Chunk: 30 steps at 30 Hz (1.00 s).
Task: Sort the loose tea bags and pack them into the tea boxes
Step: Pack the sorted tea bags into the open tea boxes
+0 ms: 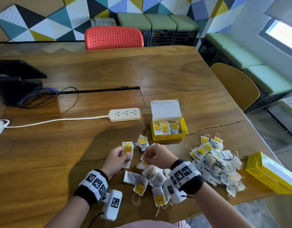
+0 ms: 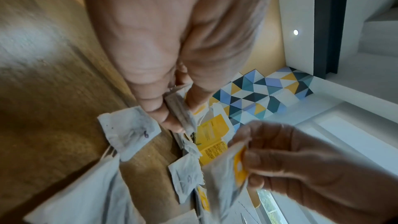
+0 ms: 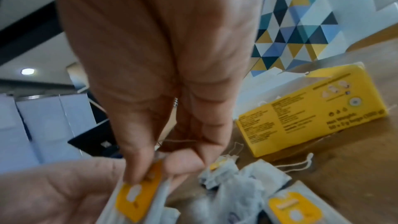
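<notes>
Sorting under way — open tea box (image 1: 168, 129) partly filled.
Left hand (image 1: 116, 159) grips a small stack (image 1: 128, 151); right hand (image 1: 156, 155) pinches one tea bag (image 3: 137, 198); two loose piles (image 1: 215, 163) remain.

Bright daylight from the right window (image 1: 283, 35); wrist views blurred, edges warped.

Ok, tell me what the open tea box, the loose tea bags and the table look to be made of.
Open tea box: thin card, printed yellow outside and plain white inside, judging by its creased upright lid.
Loose tea bags: soft whitish filter paper, crumpled and faintly see-through, with yellow paper tags on thin strings.
Table: apparently wood, brown with visible grain and a glossy finish that reflects light; solid or veneer is unclear.
</notes>
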### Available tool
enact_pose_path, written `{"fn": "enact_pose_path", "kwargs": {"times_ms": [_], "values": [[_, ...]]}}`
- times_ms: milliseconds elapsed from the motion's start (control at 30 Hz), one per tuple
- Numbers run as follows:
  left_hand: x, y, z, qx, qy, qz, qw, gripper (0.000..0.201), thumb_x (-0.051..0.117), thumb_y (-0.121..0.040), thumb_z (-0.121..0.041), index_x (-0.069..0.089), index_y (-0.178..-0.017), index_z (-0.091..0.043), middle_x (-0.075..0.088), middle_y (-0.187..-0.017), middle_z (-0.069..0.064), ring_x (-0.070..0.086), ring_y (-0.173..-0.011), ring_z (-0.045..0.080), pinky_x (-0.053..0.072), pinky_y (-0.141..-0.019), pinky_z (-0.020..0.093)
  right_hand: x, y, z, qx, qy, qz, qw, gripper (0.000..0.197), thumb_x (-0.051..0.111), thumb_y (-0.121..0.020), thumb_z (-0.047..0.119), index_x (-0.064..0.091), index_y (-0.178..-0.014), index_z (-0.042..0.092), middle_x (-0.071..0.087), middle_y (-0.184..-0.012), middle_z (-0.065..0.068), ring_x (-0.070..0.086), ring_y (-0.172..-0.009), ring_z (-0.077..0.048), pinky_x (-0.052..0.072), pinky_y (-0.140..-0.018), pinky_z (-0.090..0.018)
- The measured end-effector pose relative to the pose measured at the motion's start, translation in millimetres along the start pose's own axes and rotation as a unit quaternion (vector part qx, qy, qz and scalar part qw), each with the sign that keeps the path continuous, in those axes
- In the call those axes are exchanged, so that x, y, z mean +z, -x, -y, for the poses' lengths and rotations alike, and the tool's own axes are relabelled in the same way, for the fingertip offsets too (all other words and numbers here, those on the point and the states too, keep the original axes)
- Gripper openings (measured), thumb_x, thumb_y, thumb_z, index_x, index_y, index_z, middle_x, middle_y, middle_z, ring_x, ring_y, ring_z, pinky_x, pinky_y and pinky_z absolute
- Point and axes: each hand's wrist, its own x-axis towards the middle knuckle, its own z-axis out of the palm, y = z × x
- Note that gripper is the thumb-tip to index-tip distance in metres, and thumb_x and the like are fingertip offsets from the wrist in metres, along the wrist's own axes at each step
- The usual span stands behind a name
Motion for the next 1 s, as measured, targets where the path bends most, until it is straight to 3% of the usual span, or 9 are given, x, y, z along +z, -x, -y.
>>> {"fn": "enact_pose_path", "kwargs": {"times_ms": [133,200,300,400,467,667,767,900,1000], "values": [[10,3,-3,0.021,-0.037,0.03,0.999,0.019,0.05,-0.097,-0.004,0.059,-0.08,-0.007,0.061,-0.067,0.001,0.056,-0.064,0.012,0.046,-0.06,0.022,-8,-2,14,-0.034,-0.057,0.0,0.998,0.01,0.076,-0.078,0.012,0.073,-0.087,0.017,0.064,-0.074,0.013,0.058,-0.066,0.007,0.046,-0.066,-0.009],[15,5,-4,0.024,-0.036,0.063,0.997,0.018,0.051,-0.098,-0.01,0.061,-0.088,0.001,0.051,-0.063,0.003,0.045,-0.057,0.01,0.038,-0.057,0.025,-6,-7,17,-0.019,-0.08,-0.037,0.996,0.014,0.079,-0.075,0.012,0.071,-0.085,0.017,0.068,-0.076,0.007,0.061,-0.068,0.002,0.05,-0.068,-0.012],[22,5,-7,-0.003,-0.01,0.071,0.997,0.025,0.046,-0.101,-0.02,0.065,-0.098,-0.003,0.046,-0.055,-0.007,0.04,-0.052,0.004,0.038,-0.057,0.022,-2,-10,17,0.0,-0.109,-0.101,0.989,0.021,0.083,-0.069,0.009,0.066,-0.076,0.019,0.066,-0.07,0.007,0.058,-0.063,0.001,0.047,-0.061,-0.01],[26,8,-12,-0.047,0.086,0.101,0.99,0.026,0.045,-0.101,-0.021,0.061,-0.103,-0.001,0.059,-0.079,0.006,0.057,-0.078,0.018,0.052,-0.079,0.033,-2,-9,15,0.01,-0.108,-0.151,0.983,0.026,0.084,-0.069,0.011,0.06,-0.07,0.021,0.058,-0.063,0.013,0.051,-0.057,0.003,0.04,-0.054,-0.007],[25,11,-14,-0.041,0.079,0.126,0.988,0.021,0.052,-0.097,-0.016,0.061,-0.107,0.001,0.064,-0.091,0.011,0.062,-0.089,0.021,0.052,-0.088,0.034,-3,-8,12,0.012,-0.104,-0.166,0.98,0.028,0.084,-0.069,0.013,0.058,-0.068,0.024,0.057,-0.064,0.014,0.051,-0.058,0.003,0.04,-0.054,-0.006],[22,11,-15,0.001,-0.03,0.169,0.985,0.015,0.056,-0.094,-0.005,0.065,-0.106,-0.008,0.066,-0.093,0.005,0.058,-0.085,0.017,0.049,-0.08,0.029,-11,-6,4,0.017,-0.093,-0.128,0.987,0.032,0.085,-0.07,0.023,0.071,-0.099,0.016,0.067,-0.084,0.009,0.056,-0.07,0.001,0.045,-0.064,-0.008],[27,8,-19,-0.002,-0.042,0.159,0.986,0.016,0.056,-0.094,-0.009,0.067,-0.105,-0.011,0.063,-0.088,0.005,0.054,-0.078,0.015,0.048,-0.077,0.028,-13,-7,2,0.009,-0.086,-0.143,0.986,0.021,0.084,-0.071,0.02,0.073,-0.089,0.016,0.066,-0.074,0.007,0.054,-0.062,0.002,0.043,-0.058,-0.009],[37,-3,-29,0.054,-0.152,0.112,0.98,0.01,0.065,-0.09,-0.022,0.072,-0.096,-0.026,0.07,-0.089,0.0,0.065,-0.088,0.015,0.054,-0.088,0.039,-20,-7,0,0.01,-0.107,-0.173,0.979,0.016,0.084,-0.07,0.017,0.073,-0.081,0.015,0.064,-0.067,0.007,0.053,-0.056,0.004,0.041,-0.055,-0.01],[47,-14,-46,0.101,-0.245,0.055,0.963,0.011,0.065,-0.089,-0.023,0.073,-0.089,-0.016,0.06,-0.099,-0.003,0.059,-0.09,0.015,0.052,-0.088,0.04,-38,-5,-4,0.019,-0.148,-0.179,0.973,0.02,0.085,-0.069,0.018,0.073,-0.084,0.016,0.067,-0.069,0.007,0.059,-0.06,0.003,0.05,-0.062,-0.015]]}}
